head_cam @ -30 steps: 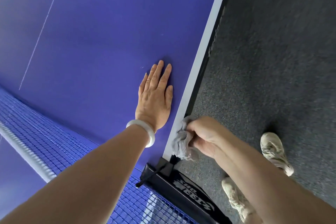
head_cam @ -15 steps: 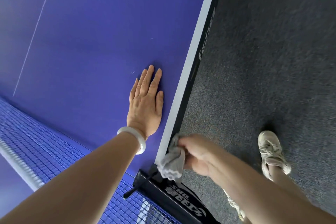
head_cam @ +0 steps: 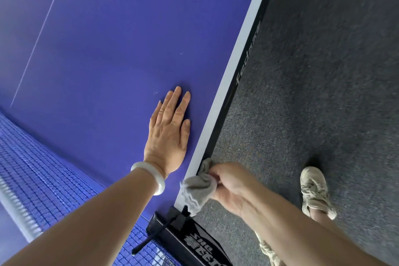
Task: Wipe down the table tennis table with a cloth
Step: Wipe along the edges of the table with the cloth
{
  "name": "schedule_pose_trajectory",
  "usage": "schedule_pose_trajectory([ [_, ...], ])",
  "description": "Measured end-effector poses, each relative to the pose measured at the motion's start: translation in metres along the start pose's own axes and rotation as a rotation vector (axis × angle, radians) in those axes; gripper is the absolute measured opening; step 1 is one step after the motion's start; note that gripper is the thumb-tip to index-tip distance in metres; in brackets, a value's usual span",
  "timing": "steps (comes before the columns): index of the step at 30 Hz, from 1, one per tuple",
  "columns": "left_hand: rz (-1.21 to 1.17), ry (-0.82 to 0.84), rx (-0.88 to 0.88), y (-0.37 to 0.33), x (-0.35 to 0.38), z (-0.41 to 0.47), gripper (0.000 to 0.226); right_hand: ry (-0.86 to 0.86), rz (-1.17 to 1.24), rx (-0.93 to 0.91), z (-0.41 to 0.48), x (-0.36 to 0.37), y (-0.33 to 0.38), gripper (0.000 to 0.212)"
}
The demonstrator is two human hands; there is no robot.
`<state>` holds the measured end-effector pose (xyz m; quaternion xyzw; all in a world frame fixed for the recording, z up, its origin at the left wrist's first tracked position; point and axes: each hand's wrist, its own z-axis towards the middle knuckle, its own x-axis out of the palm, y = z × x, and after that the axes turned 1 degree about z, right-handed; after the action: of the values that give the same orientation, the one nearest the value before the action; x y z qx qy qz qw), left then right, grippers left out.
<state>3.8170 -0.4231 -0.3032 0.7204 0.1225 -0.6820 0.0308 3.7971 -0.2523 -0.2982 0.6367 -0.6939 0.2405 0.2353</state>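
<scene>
The blue table tennis table (head_cam: pixel 121 45) fills the left of the view, with a white stripe along its right edge. My left hand (head_cam: pixel 168 134) lies flat on the blue top beside that edge, fingers straight, a pale bangle at the wrist. My right hand (head_cam: pixel 231 185) grips a bunched grey cloth (head_cam: pixel 197 190) against the table's side edge, close to the net post.
The blue net (head_cam: pixel 43 179) with its white top band crosses the lower left. Its black post clamp (head_cam: pixel 183 233) sticks out at the table's edge below the cloth. Grey carpet (head_cam: pixel 323 71) covers the floor on the right, where my pale shoe (head_cam: pixel 315 192) stands.
My right hand has slid the cloth down the table's side edge towards the net post, then slightly back up. My left hand stays flat on the top.
</scene>
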Motion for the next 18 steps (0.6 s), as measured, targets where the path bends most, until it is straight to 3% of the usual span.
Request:
schedule_pose_trajectory([
  [4,-0.010,0.001,-0.006,0.000,0.001,0.001,0.053,-0.051,-0.005,-0.195,0.005,0.001,0.053,0.047],
  [6,-0.013,0.005,-0.009,0.001,0.002,0.001,0.053,-0.066,-0.007,-0.321,0.005,-0.001,0.063,0.036],
  [9,-0.009,0.002,-0.010,0.001,0.002,0.000,0.053,0.009,-0.106,-0.406,0.003,-0.016,0.040,0.026],
  [12,-0.014,-0.004,-0.007,0.000,0.002,0.000,0.053,0.134,-0.359,-0.486,0.001,-0.024,0.011,0.024],
  [16,-0.018,-0.003,-0.010,0.001,0.002,0.000,0.053,-0.113,-0.702,-0.662,0.015,-0.022,0.003,0.066],
  [18,-0.017,0.001,-0.012,0.002,0.001,0.000,0.053,-0.142,-0.656,-0.700,0.019,-0.012,0.001,0.080],
])
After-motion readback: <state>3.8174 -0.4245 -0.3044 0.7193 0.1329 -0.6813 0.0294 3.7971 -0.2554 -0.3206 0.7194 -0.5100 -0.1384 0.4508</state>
